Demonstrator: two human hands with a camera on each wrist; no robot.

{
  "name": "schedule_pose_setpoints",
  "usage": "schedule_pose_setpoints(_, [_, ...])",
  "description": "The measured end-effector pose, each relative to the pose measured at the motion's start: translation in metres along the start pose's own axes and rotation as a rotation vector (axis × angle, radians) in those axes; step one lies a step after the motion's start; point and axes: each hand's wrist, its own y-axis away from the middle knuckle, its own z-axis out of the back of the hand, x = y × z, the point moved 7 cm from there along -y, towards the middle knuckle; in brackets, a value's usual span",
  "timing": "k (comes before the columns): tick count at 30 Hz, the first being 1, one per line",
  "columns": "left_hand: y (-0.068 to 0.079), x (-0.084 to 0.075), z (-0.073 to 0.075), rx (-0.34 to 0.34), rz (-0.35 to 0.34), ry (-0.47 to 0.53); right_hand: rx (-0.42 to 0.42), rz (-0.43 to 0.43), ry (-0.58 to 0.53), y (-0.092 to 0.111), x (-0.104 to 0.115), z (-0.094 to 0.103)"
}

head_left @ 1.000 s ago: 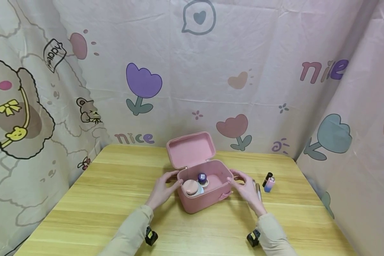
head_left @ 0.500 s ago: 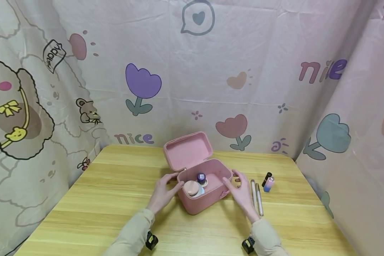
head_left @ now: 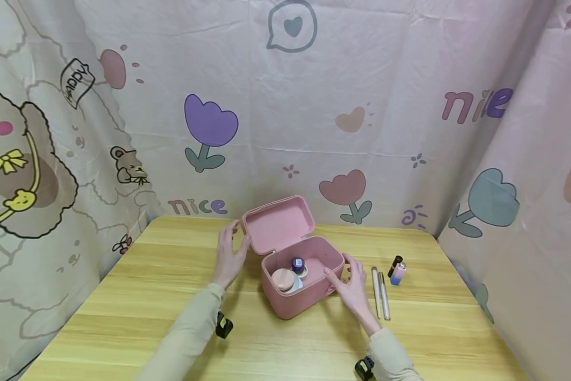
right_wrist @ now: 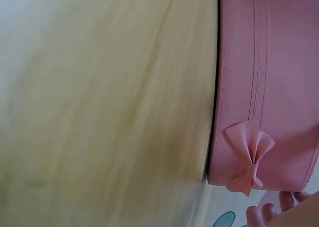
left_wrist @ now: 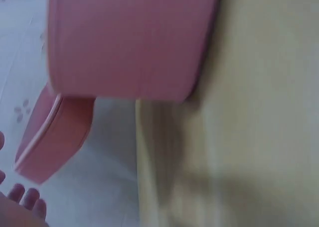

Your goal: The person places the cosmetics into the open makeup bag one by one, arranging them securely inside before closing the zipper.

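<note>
A pink cosmetic case (head_left: 297, 301) with a pink bow (right_wrist: 249, 155) on its front stands on the table, its lid (head_left: 280, 225) raised and tilted back. Inside are a round pale-pink container (head_left: 283, 279) and a small jar with a dark blue cap (head_left: 298, 264). My left hand (head_left: 227, 259) is beside the lid's left edge, thumb and fingers spread. In the left wrist view its fingertips (left_wrist: 31, 197) appear slightly apart from the lid. My right hand (head_left: 353, 288) holds the case's right end, thumb at the front rim and fingers at the side, partly hidden.
Two slim pen-like sticks (head_left: 381, 296) lie on the wooden table (head_left: 171, 275) right of my right hand. Beyond them are a black tube (head_left: 396, 265) and a pink-and-blue tube (head_left: 398, 274). A printed curtain (head_left: 285, 116) hangs behind the table.
My left hand has left the case's left rim and moved up and back to the lid's side. The case has shifted slightly left. My right thumb has moved left along the rim.
</note>
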Motion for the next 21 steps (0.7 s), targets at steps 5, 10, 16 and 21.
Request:
schedule_pose_setpoints(5, [-0.027,0.005,-0.003,0.125,0.039,-0.056,0.003,-0.004,-0.016,0.001,0.0,-0.002])
schedule_pose_setpoints(10, [-0.041,0.007,-0.007,0.209,0.038,-0.079,-0.001,-0.009,-0.027,0.001,-0.001,-0.003])
schedule_pose_setpoints(16, [-0.047,0.007,-0.008,0.224,0.055,-0.083,-0.003,-0.009,-0.032,0.0,-0.001,-0.002])
schedule_pose_setpoints(21, [-0.048,0.006,-0.007,0.208,0.043,-0.084,-0.001,-0.004,-0.023,-0.001,-0.001,0.0])
